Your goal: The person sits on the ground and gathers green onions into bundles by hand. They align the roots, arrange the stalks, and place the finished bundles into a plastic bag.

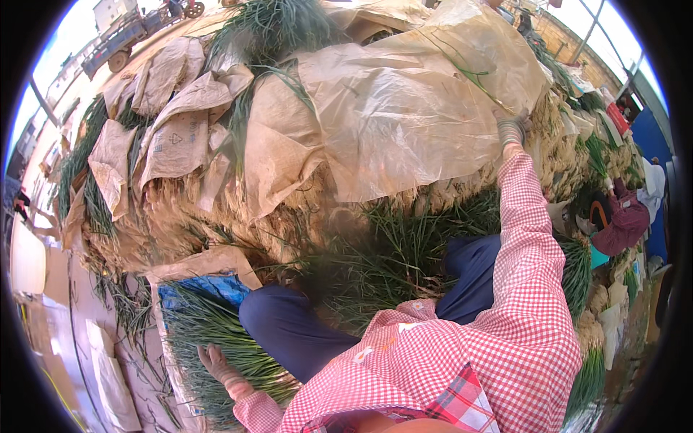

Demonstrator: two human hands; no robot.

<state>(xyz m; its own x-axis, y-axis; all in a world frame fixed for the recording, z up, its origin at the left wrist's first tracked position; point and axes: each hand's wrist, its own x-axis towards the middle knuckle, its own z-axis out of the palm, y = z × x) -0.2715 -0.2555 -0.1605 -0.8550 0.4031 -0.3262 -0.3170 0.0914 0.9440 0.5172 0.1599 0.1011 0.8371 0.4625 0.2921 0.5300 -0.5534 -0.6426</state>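
Note:
My left hand [217,365], gloved, rests on a spread of green chives or scallions [233,335] that lies on a blue and tan woven sheet [208,287] beside my knee. Its fingers are apart. My right hand [511,125], in a striped glove, reaches out to the right end of a clear plastic sheet [417,108]. A few thin green stalks [471,76] lie on that sheet, their pale ends close to my fingers; whether I grip stalks or sheet cannot be told. Under the sheet is a long heap of bundled plants, with their pale roots [298,216] facing me.
Woven sacks [178,135] cover the heap's left part, with a leafy green bunch [276,27] on top. Loose green leaves [400,254] lie between my legs. At the right, a co-worker [622,222] handles a green bunch [595,151]. A blue cart [116,40] stands far back left.

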